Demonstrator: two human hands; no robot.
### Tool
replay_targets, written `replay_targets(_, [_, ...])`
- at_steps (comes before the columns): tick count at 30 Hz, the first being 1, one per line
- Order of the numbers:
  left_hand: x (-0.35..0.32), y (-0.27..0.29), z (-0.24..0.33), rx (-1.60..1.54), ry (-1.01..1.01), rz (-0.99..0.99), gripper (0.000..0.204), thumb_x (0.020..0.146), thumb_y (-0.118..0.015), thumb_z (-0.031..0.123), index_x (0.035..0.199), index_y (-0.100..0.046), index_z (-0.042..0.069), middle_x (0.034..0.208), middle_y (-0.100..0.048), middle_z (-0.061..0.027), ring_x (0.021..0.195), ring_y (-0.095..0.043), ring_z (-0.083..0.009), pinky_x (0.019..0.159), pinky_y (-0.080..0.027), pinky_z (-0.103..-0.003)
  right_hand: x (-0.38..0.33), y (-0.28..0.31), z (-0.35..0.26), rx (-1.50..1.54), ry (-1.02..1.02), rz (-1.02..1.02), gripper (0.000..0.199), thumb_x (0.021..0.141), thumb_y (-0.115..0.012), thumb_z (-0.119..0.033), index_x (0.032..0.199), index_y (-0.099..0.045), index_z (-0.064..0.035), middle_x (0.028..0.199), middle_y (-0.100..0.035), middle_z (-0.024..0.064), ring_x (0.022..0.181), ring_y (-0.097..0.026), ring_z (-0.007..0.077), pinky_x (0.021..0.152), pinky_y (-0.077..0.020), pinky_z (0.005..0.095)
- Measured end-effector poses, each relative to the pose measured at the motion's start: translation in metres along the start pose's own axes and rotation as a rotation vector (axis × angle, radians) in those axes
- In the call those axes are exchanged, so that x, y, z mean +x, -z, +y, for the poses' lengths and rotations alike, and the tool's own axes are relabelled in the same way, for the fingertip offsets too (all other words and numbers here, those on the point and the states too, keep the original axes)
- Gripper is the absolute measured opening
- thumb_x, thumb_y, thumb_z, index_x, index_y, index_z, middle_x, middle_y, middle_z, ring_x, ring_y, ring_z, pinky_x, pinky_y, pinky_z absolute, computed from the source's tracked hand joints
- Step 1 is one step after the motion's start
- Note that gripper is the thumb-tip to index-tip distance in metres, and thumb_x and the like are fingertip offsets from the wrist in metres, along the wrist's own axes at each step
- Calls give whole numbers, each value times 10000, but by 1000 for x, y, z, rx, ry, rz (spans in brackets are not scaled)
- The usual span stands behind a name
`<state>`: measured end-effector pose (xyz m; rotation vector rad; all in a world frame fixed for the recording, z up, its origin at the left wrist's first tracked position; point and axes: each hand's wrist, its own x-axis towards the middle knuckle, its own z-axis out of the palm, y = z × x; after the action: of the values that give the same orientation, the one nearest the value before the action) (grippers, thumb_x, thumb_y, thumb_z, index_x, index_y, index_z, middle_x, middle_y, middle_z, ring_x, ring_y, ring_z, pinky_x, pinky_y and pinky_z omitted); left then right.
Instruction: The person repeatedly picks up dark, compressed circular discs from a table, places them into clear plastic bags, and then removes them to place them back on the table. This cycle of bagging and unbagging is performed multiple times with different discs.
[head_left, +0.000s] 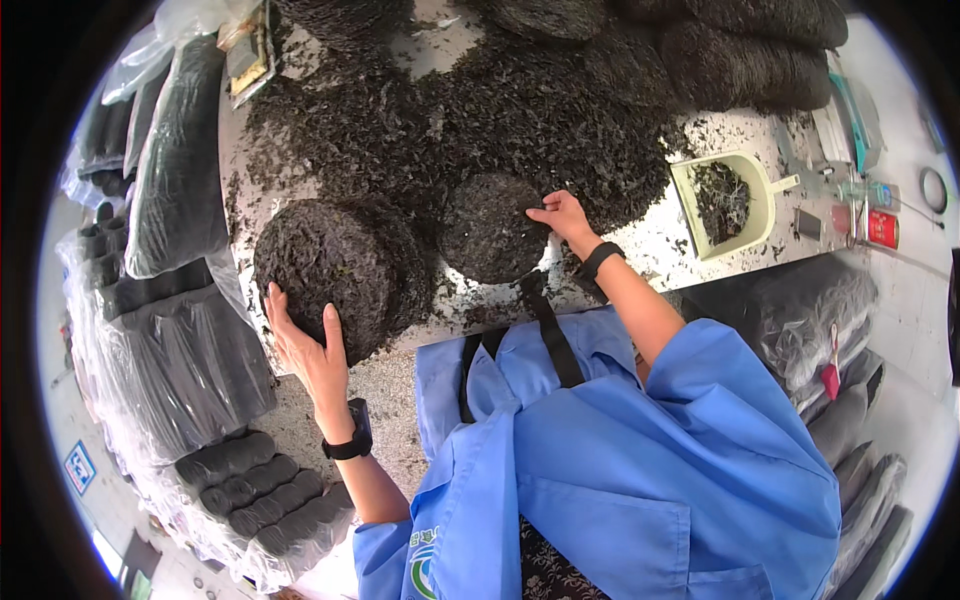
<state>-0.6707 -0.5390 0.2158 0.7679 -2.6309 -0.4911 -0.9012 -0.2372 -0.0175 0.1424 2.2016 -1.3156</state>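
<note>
Beside my left hand (307,345) lies a thick stack of round dark dried-seaweed cakes (325,268), tipped so that one face shows. The fingers of that hand are spread against the stack's near left edge. A single round, thin seaweed cake (490,230) lies to the right of the stack, at the table's near edge. Over its right rim, my right hand (563,218) has thumb and forefinger pinched together. Whether they grip the rim or a small scrap is too small to tell. Both wrists wear black bands.
Loose seaweed (540,120) is heaped across the white table (655,245). Long rolls of stacked cakes (745,70) lie at the far right. A cream dustpan (765,205) holds scraps, with a red can (883,229) beyond it. Plastic-bagged rolls (190,350) crowd the left side.
</note>
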Motion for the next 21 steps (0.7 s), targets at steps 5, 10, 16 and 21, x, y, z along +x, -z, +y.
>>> replay_targets(5, [-3, 4, 7, 225, 5, 60, 422, 869, -614, 316, 1241, -550, 127, 1421, -335, -222, 1325, -268, -418, 1045, -255, -551, -1, -10, -10, -294, 97, -130, 486, 608, -838, -354, 777, -580, 21, 678, -561, 97, 620, -531, 194, 614, -447, 354])
replay_targets(10, [-15, 10, 0, -82, 205, 32, 460, 878, -600, 264, 1321, -502, 189, 1450, -215, -274, 1340, -207, -424, 1071, -213, -532, -35, -3, -61, 63, 333, -6, 211, 801, -689, -131, 792, -509, -22, 718, -489, 13, 664, -429, 99, 586, -397, 294])
replay_targets(16, [-19, 6, 0, -69, 195, 153, 632, 828, -654, 183, 1338, -342, -21, 1406, -324, -240, 1296, -302, -387, 1071, -241, -475, -157, -19, -256, -54, 1368, 100, 191, 728, -611, 7, 842, -464, -35, 1170, -572, 186, 947, -590, 301, 777, -477, 374])
replay_targets(21, [-28, 16, -33, -901, 446, 233, 546, 815, -450, -104, 1337, -312, -28, 1390, -358, -236, 1241, -423, -308, 1072, -298, -395, -185, -109, -246, -539, 1742, -287, 56, 809, -537, -127, 842, -542, -81, 1171, -568, 105, 1102, -543, 258, 921, -418, 385])
